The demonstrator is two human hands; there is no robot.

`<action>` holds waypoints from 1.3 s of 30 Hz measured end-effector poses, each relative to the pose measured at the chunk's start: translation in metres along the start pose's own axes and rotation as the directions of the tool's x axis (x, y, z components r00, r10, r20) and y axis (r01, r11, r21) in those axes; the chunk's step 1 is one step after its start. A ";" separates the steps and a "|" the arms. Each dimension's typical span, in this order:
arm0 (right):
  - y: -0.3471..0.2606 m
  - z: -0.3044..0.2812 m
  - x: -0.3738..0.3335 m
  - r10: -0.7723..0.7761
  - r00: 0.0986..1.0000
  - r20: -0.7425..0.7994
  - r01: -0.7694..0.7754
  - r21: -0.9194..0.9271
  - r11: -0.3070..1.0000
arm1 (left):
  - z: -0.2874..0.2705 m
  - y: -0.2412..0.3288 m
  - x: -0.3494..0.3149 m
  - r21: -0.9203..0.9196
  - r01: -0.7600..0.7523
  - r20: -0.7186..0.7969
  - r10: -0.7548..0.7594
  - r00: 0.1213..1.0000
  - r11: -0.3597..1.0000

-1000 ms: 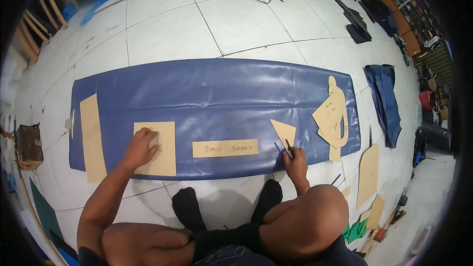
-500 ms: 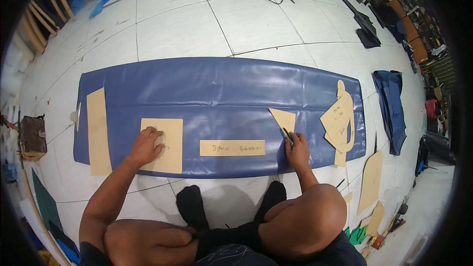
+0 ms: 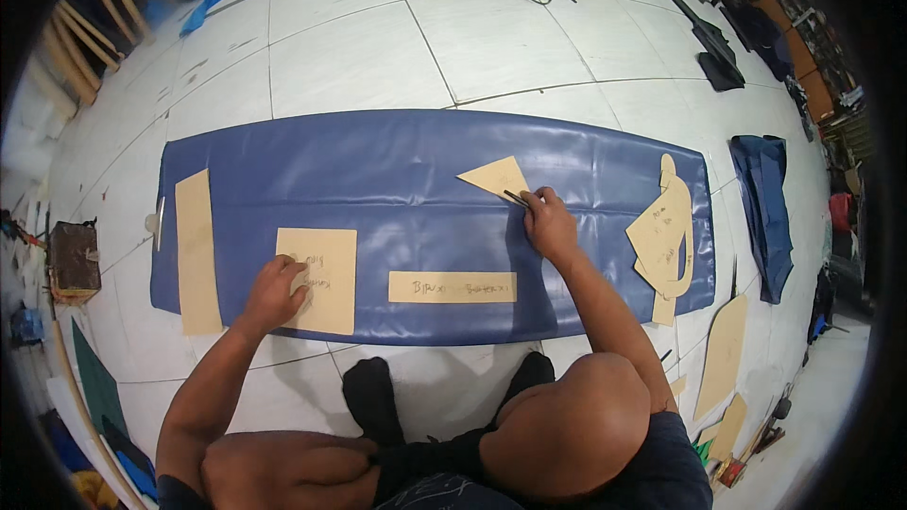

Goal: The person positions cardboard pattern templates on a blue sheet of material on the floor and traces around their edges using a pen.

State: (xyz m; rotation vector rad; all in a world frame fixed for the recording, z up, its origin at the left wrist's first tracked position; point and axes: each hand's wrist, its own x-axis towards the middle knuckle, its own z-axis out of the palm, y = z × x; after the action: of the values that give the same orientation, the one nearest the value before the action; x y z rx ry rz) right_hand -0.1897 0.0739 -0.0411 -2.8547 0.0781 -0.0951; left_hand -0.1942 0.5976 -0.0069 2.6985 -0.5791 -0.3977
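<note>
A blue vinyl-like sheet (image 3: 350, 165) lies spread on the floor in front of me. My left hand (image 3: 277, 293) rests on the left edge of a square tan card pattern piece (image 3: 331, 307), thumb and fingers apart. Over the sheet's right half, my right hand (image 3: 550, 223) is closed on a dark, thin pen-like tool (image 3: 515, 197) and the corner of a triangular card piece (image 3: 496, 176). The fingertips' exact hold is partly hidden. Between my hands lies a narrow card strip (image 3: 453, 287) with handwriting on it.
A long card piece (image 3: 197, 250) lies at the sheet's left end. Several overlapping card pieces (image 3: 658, 231) lie at its right end. Folded dark blue material (image 3: 761, 217) is on the tiles beyond. A brown box (image 3: 74, 263) stands at far left.
My right hand has moved up and slightly left, carrying the triangular card piece away from me and turning it. My left hand stays on the square piece, its fingers a little lower.
</note>
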 end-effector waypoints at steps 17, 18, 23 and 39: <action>-0.039 0.014 0.021 -0.119 0.979 0.167 0.116 0.024 0.993 | 0.002 0.001 0.000 -0.010 0.028 0.029 -0.028 0.999 1.000; -0.038 0.016 0.022 -0.118 0.979 0.166 0.116 0.023 0.993 | 0.002 0.000 0.000 -0.022 0.026 0.036 -0.025 0.999 0.999; -0.039 0.021 0.024 -0.189 0.974 0.125 0.189 0.009 0.982 | 0.004 -0.001 -0.001 -0.029 0.015 0.004 -0.015 1.000 0.999; -0.073 0.026 0.007 -0.084 0.963 0.255 0.083 0.013 0.996 | 0.003 0.003 0.004 -0.056 -0.047 0.029 0.048 0.998 0.997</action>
State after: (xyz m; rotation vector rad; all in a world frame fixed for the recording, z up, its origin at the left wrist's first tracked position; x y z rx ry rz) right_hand -0.1772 0.1507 -0.0447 -2.8407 -0.0955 0.2558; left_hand -0.1931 0.5929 -0.0094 2.6252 -0.6301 -0.4358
